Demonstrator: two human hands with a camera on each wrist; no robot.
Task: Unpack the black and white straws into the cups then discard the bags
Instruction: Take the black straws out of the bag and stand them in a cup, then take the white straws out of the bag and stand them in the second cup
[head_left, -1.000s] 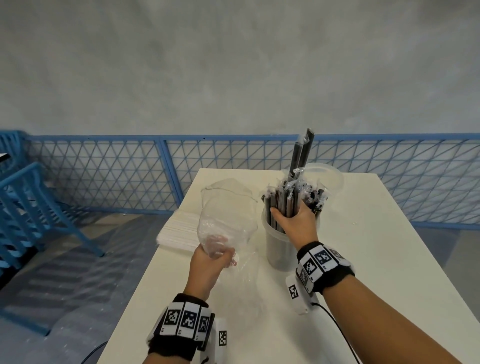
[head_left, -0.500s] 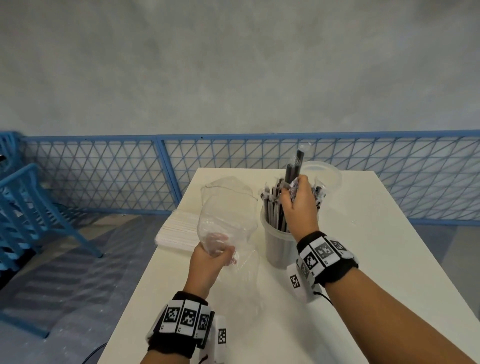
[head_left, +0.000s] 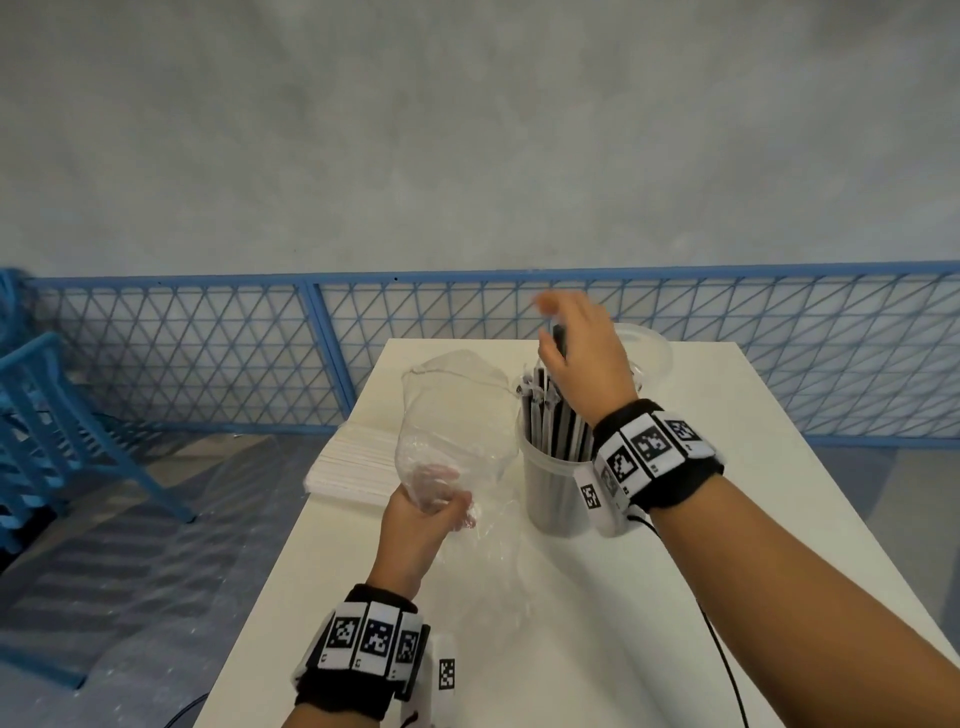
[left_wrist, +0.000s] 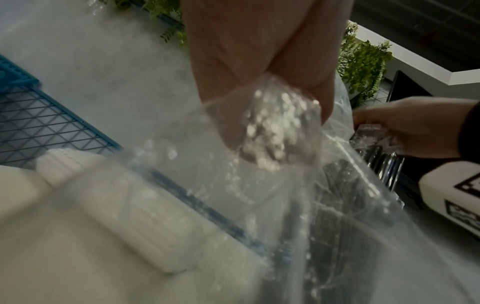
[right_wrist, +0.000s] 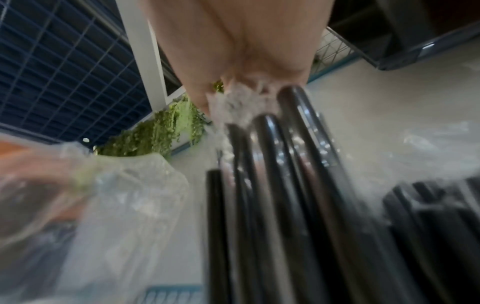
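A clear plastic cup (head_left: 550, 488) stands mid-table, full of wrapped black straws (head_left: 550, 421). My right hand (head_left: 576, 353) is over their tops, thumb and fingers curled round a few black straws (right_wrist: 272, 185) at their wrapped ends. To the left of the cup my left hand (head_left: 426, 514) grips the crumpled bottom of an empty clear bag (head_left: 452, 415), held upright with its mouth up. In the left wrist view the bag (left_wrist: 259, 185) hangs across the picture. A bundle of white straws (head_left: 358, 467) lies at the table's left edge.
A second clear cup (head_left: 649, 348) stands behind my right hand near the far edge of the white table (head_left: 779, 519). A blue mesh fence (head_left: 208, 353) runs behind the table, and a blue chair (head_left: 52, 415) stands to the left on the floor.
My right hand has climbed from the side of the straw bunch to its top. The straws that stuck up high now stand lower in the cup. The left hand and bag have stayed put.
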